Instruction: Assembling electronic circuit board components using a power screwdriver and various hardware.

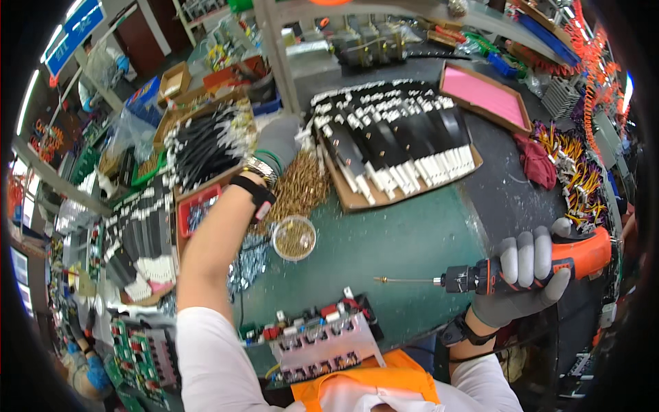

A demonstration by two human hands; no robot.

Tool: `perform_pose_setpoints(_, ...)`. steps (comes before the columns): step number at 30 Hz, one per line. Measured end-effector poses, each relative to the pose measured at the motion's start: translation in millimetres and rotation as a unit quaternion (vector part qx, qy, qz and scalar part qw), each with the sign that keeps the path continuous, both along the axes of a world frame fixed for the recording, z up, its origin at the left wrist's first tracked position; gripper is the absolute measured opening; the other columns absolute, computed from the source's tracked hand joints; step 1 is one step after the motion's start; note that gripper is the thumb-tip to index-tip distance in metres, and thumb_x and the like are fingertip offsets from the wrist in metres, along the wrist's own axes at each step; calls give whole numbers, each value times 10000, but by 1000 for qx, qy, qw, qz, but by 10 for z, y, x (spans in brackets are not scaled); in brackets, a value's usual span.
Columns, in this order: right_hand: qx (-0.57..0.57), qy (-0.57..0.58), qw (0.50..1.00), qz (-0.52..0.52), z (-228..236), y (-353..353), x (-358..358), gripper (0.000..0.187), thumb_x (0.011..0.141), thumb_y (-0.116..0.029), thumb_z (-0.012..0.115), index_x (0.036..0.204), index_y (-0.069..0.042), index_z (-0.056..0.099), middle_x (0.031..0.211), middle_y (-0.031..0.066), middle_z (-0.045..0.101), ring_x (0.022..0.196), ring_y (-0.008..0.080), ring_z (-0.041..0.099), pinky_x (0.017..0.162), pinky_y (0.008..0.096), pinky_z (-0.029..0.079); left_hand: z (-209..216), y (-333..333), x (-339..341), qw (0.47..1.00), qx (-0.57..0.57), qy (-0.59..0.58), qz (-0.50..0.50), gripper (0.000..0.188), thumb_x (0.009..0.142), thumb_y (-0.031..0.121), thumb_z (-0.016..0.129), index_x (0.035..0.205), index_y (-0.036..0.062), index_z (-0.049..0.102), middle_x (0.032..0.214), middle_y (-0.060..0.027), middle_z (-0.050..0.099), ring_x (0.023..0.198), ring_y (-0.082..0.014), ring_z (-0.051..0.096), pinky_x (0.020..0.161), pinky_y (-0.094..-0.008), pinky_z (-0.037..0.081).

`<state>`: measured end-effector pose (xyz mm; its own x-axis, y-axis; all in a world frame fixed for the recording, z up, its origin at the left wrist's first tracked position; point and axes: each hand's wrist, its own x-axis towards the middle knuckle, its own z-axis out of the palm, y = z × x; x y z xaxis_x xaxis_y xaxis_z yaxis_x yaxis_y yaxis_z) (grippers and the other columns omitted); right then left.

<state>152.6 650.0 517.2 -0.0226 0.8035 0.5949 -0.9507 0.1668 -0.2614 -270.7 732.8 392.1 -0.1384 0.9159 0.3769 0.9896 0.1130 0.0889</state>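
Note:
My right hand [525, 275], in a grey glove, is wrapped round an orange and black power screwdriver [587, 255]. Its long thin bit points left over the green work surface, with a small brass-coloured piece at the tip. Stretched far forward, my left hand [278, 141] in a grey glove is beside a heap of brass-coloured screws or standoffs [298, 189] and a bundle of black cables with white ends [209, 144]. Its fingers are smeared and mostly hidden. Close to my body lies a circuit board with a metal heatsink plate [326, 343], apart from both hands.
A round clear tub of small brass-coloured parts [294, 238] stands near the heap. Beyond it is a cardboard tray of black strips with white ends [398, 147]. A pink-lined tray [484, 96], a dark red cloth [535, 161] and a red bin [195, 209] lie around.

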Motion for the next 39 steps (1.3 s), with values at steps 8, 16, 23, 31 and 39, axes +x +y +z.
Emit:
perform_pose_setpoints(8, 60, -50, 982, 169, 148, -499, -457, 551, 866, -120, 669, 1307, 28, 374, 579, -45, 474, 420, 30, 427, 396, 203, 381, 1001, -2319, 988, 774, -141, -618, -16, 434, 793, 42, 689, 1202, -13, 552, 740, -35, 623, 572, -74, 575, 498, -206, 452)
perform_pose_setpoints(16, 97, -100, 941, 307, 220, -1078, -890, 593, 863, -211, 702, 1316, -50, 354, 560, -16, 503, 365, 107, 426, 358, 274, 361, 627, -3258, 1197, 706, -170, -683, 81, 325, 837, 114, 676, 1120, -11, 577, 766, -29, 636, 562, -57, 575, 459, -194, 431)
perform_pose_setpoints(23, 100, -129, 919, 358, 175, -1342, -1076, 680, 842, -252, 717, 1376, -85, 331, 589, -4, 519, 432, 139, 466, 420, 293, 383, 335, -3329, 1202, 767, -123, -630, 10, 293, 793, 143, 741, 1033, 2, 648, 827, -11, 617, 743, -69, 568, 687, -237, 470)
perform_pose_setpoints(31, 87, -261, 900, 338, 198, -1443, -1176, 691, 817, -231, 714, 1371, -58, 338, 649, 36, 541, 478, 171, 503, 457, 321, 405, 254, -3336, 1211, 783, -111, -612, -1, 263, 799, 139, 735, 1019, 15, 664, 817, -2, 633, 711, -50, 548, 655, -236, 460)
perform_pose_setpoints(39, 77, -295, 884, 354, 404, -1666, -1327, 743, 769, -186, 813, 1328, -3, 360, 681, 72, 587, 534, 195, 566, 510, 329, 474, 191, -3334, 1192, 794, -92, -600, -21, 280, 818, 170, 735, 1027, 7, 647, 799, -9, 615, 711, -72, 521, 663, -248, 460)
